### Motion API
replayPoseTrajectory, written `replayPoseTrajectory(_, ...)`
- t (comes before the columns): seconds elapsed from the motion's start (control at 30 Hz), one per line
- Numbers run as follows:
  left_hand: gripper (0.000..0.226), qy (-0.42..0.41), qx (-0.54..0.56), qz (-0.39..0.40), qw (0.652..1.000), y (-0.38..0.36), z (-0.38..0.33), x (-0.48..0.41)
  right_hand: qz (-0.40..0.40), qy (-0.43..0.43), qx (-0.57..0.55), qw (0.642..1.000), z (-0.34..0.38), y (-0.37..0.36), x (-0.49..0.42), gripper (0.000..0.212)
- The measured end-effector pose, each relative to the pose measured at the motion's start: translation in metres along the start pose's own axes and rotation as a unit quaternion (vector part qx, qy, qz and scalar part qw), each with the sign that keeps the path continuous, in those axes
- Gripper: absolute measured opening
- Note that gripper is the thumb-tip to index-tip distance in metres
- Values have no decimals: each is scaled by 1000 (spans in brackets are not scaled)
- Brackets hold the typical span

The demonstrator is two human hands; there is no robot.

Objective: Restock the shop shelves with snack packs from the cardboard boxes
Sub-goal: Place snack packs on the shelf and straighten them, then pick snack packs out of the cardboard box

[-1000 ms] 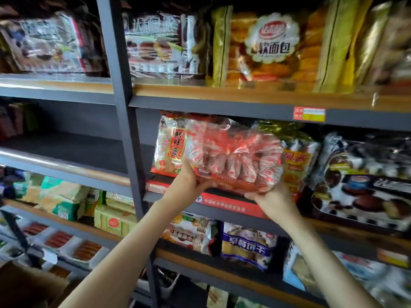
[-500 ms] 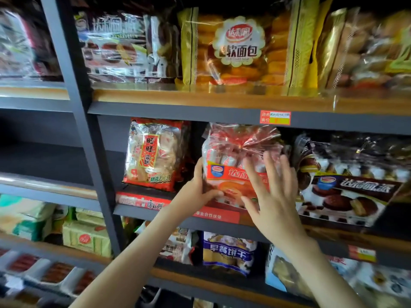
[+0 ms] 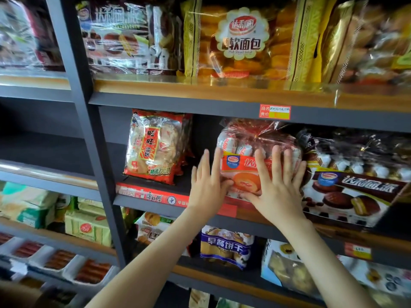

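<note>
A red-and-orange cake pack (image 3: 244, 152) in clear wrap stands upright on the middle shelf (image 3: 155, 197), between a red rice-cracker pack (image 3: 153, 147) and a dark chocolate-pie pack (image 3: 355, 181). My left hand (image 3: 206, 187) lies flat with straight fingers against the pack's left edge. My right hand (image 3: 278, 185) presses its front with fingers spread and straight. No cardboard box is clearly in view.
The top shelf holds a yellow soft-bread bag (image 3: 240, 41) and other packs. Below sit a blue biscuit bag (image 3: 224, 245) and more snacks. A dark upright post (image 3: 89, 130) divides the bays. The left bay's middle shelf (image 3: 44, 152) holds nothing.
The pack went from tilted in both hands' grip to standing upright on the shelf. Both hands have flattened against it, and the view has shifted right.
</note>
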State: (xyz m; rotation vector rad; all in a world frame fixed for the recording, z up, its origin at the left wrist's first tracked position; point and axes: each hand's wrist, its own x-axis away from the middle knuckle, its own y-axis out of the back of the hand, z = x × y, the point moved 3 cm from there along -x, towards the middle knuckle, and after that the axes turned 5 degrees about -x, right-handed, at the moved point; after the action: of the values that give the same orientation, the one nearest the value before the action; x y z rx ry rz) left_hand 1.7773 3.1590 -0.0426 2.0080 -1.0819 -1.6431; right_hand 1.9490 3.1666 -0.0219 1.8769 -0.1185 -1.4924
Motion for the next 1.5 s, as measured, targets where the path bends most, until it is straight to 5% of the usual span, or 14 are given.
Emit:
replayPoseTrajectory(0.07, 68, -70, -76, -80, 991, -3, -6, 7, -5, 1, 8, 1000, 0, -4, 3, 126)
replayPoseTrajectory(0.17, 73, -124, -49, -56, 989, -8, -4, 14, -13, 16, 16, 1000, -2, -9, 10, 109)
replayPoseTrajectory(0.33, 85, -94, -82, -11, 992, -3, -5, 28, 2, 13, 9, 1000, -9, -9, 11, 102)
replayPoseTrajectory(0.53, 74, 4, -149, 5, 989, 4, 10, 51, -8, -49, -11, 999, 8, 4, 31, 113)
replayPoseTrajectory(0.77, 66, 40, -58, 80, 994, 14, 25, 145, 51, -16, -130, 990, 76, 0, 106, 80)
replayPoseTrajectory(0.97, 49, 203, -43, 266, 942, 47, 66, 251, 274, 57, -322, 904, 163, -35, 171, 47)
replayPoseTrajectory(1.27, 40, 325, -66, 281, 900, 93, 94, 390, 433, 165, -456, 760, 283, -37, 253, 44)
replayPoseTrajectory(1.5, 38, 397, -66, 306, 863, 109, 146, 451, 518, 194, -425, 717, 344, -53, 282, 45)
